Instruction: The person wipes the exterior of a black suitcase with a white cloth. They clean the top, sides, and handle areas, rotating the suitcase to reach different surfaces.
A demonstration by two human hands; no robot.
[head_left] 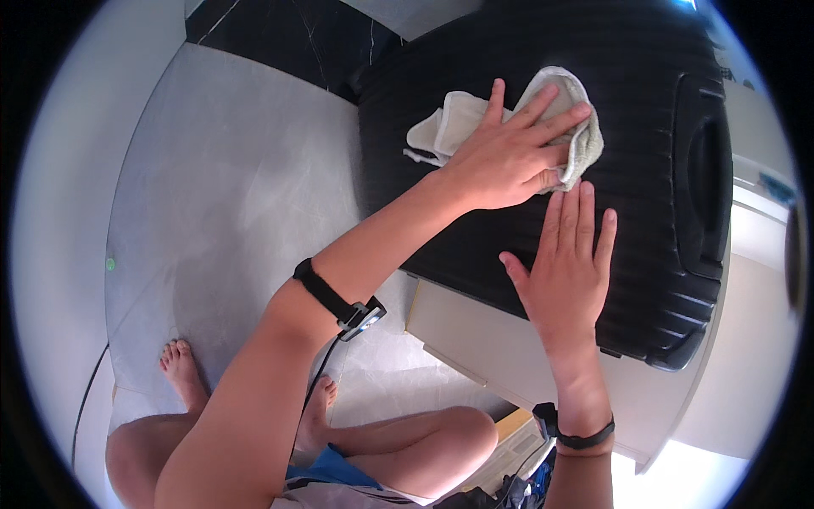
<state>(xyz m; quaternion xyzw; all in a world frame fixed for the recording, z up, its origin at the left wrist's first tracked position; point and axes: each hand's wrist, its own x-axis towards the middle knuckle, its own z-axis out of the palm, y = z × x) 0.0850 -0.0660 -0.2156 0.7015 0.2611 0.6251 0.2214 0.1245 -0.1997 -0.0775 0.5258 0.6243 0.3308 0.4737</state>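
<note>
A black ridged hard-shell suitcase (644,161) lies on its broad side in front of me, its recessed side handle (704,174) at the right. A pale, light-edged cloth (462,119) is bunched on top. My left hand (509,161) rests palm down over the cloth, fingers spread wide, pressing it against the shell; the part under the palm is hidden. Just nearer and to the right, my right hand (570,263) lies flat on the suitcase with fingers stretched and thumb out. Its fingertips reach the cloth's near edge, and nothing is in it.
Beneath the suitcase is a pale cabinet-like surface (475,331). Grey tiled floor (229,170) spreads to the left, with a black marbled band (288,38) beyond. A strap with a small device (360,318) and cable circles my left arm; a black band (585,437) circles my right wrist.
</note>
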